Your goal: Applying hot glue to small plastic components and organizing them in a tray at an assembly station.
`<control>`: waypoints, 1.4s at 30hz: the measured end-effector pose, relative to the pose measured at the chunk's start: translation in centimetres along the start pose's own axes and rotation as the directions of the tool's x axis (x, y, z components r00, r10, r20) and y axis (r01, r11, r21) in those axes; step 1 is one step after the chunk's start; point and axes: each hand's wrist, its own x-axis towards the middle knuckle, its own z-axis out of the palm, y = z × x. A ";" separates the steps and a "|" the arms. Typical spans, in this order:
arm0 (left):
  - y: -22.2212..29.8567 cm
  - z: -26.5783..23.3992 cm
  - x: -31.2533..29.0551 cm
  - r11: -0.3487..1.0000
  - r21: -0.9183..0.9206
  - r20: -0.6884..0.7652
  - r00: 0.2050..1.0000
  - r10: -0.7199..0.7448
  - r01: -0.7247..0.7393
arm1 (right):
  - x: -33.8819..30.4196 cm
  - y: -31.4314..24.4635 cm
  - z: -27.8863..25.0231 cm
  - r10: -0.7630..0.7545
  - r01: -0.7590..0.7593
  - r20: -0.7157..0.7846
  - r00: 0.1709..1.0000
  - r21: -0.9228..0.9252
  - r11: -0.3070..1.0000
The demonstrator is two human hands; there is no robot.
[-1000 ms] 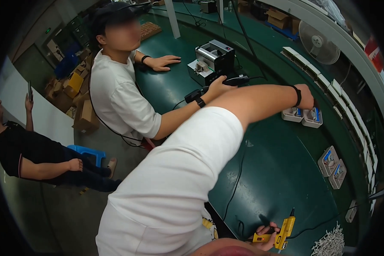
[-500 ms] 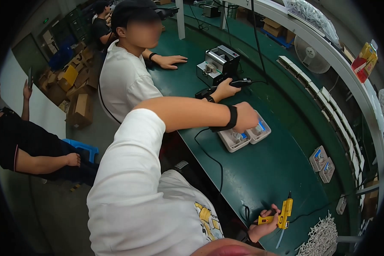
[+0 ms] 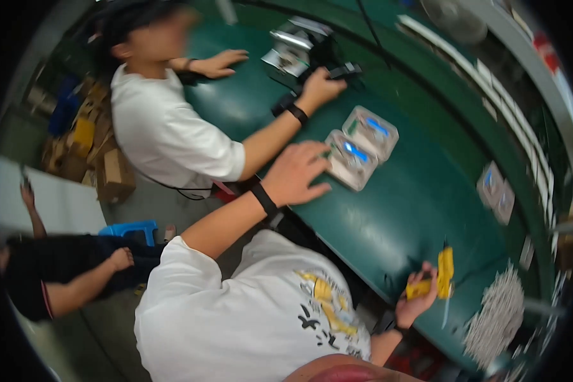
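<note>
My left hand [image 3: 298, 173] is over the near edge of the green bench, fingers spread and nothing in them. Its fingertips come close to the left side of an opened pale plastic case [image 3: 347, 167], whose two halves each hold a blue strip and small parts; whether they touch is blurred. Farther down the bench, my right hand [image 3: 420, 291] is wrapped round the handle of a yellow glue gun [image 3: 446, 272]. The gun's dark nozzle points up and away, and a translucent glue stick trails from its back end.
A co-worker's hand [image 3: 321, 89] grips a black tool beside a silver and black machine [image 3: 297, 48]. Another opened case [image 3: 495, 193] lies toward the far right. Thin white pieces form a pile [image 3: 496, 318] at lower right. A person in black stands left, near a blue stool [image 3: 130, 230].
My left hand has come off the opened case and drawn back toward me, its fingers now spread. The glue gun stays in my right hand. The whole view has shifted and blurred.
</note>
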 end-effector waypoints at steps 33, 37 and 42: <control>2.6 0.8 2.3 0.936 -0.342 0.178 0.984 -0.015 0.076 | -0.2 -2.5 11.3 0.397 -0.209 0.411 0.821 -0.430 0.878; 3.9 5.0 -0.8 0.692 -0.654 0.047 0.929 -0.367 0.306 | -0.3 -2.7 15.9 0.540 -0.193 0.430 0.724 -0.625 0.756; 4.5 7.7 -2.3 0.592 -0.757 -0.067 0.869 -0.491 0.276 | 0.0 -1.5 18.2 0.564 -0.026 0.467 0.681 -0.754 0.656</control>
